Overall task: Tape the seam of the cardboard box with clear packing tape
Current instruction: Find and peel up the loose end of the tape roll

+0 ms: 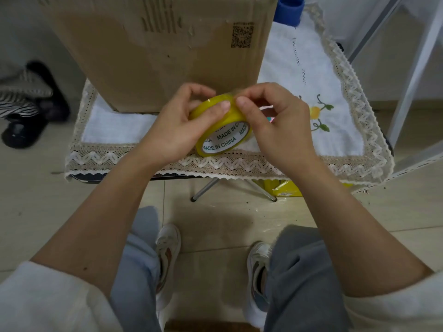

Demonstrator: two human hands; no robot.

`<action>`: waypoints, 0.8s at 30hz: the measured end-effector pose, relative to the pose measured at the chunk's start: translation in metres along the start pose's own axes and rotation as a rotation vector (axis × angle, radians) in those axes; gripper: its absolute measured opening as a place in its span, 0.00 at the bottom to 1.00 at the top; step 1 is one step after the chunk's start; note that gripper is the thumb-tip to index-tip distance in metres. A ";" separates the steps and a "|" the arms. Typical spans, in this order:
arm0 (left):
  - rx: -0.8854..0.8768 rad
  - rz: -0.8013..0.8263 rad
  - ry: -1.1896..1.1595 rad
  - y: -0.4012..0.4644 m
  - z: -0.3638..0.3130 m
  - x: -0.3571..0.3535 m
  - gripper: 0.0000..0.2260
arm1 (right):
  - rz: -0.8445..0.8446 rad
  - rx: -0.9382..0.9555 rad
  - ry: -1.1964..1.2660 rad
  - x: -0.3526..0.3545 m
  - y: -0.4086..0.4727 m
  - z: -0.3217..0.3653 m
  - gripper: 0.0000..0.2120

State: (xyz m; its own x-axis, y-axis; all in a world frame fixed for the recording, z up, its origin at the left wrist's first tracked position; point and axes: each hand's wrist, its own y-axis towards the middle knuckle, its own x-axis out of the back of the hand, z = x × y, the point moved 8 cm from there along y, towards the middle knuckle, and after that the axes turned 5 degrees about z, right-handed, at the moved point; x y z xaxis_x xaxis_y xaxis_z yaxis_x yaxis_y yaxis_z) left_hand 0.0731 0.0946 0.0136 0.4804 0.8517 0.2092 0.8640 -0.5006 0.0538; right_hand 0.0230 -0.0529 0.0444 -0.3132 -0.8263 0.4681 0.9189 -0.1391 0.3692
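Note:
A yellowish roll of clear packing tape (223,133) with a white core printed "MADE IN CHINA" is held over the front edge of a small table. My left hand (177,125) grips the roll from the left, thumb on its outer face. My right hand (275,123) pinches at the top of the roll with thumb and fingertips, where the tape end seems to lie. Behind the hands stands a tall brown cardboard box (163,49) with a QR code print; its seam is not visible from here.
The table is covered by a white cloth (311,75) with lace edging and embroidery. A blue object (288,10) stands behind the box at right. Black shoes and striped fabric (26,101) lie on the floor left. White metal frame (412,80) at right. My legs and sneakers are below.

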 end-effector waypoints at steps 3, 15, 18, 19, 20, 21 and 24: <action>-0.018 -0.074 0.047 0.001 0.004 0.000 0.09 | -0.019 0.056 -0.010 -0.003 -0.002 0.003 0.04; 0.011 -0.214 0.106 0.013 0.002 -0.006 0.20 | -0.091 0.005 0.254 0.004 -0.008 0.011 0.05; 0.014 -0.204 0.108 0.014 0.001 -0.006 0.15 | -0.114 -0.067 0.271 0.005 -0.007 0.004 0.04; 0.025 -0.199 0.113 0.013 0.003 -0.004 0.14 | -0.124 -0.108 0.289 0.006 -0.006 -0.001 0.04; 0.055 -0.173 0.114 0.012 0.007 -0.004 0.15 | -0.139 -0.143 0.306 0.008 -0.005 -0.005 0.05; 0.083 -0.122 0.105 0.010 0.011 -0.005 0.17 | -0.158 -0.168 0.325 0.011 -0.004 -0.008 0.06; 0.005 -0.012 0.064 0.005 0.005 -0.013 0.20 | -0.206 -0.196 0.394 0.021 -0.001 -0.010 0.07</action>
State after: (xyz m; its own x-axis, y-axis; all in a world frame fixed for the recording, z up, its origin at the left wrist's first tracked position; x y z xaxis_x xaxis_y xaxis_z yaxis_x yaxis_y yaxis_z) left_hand 0.0717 0.0823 0.0066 0.4593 0.8460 0.2708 0.8705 -0.4894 0.0521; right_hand 0.0177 -0.0755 0.0457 -0.4136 -0.9092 0.0474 0.8870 -0.3906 0.2462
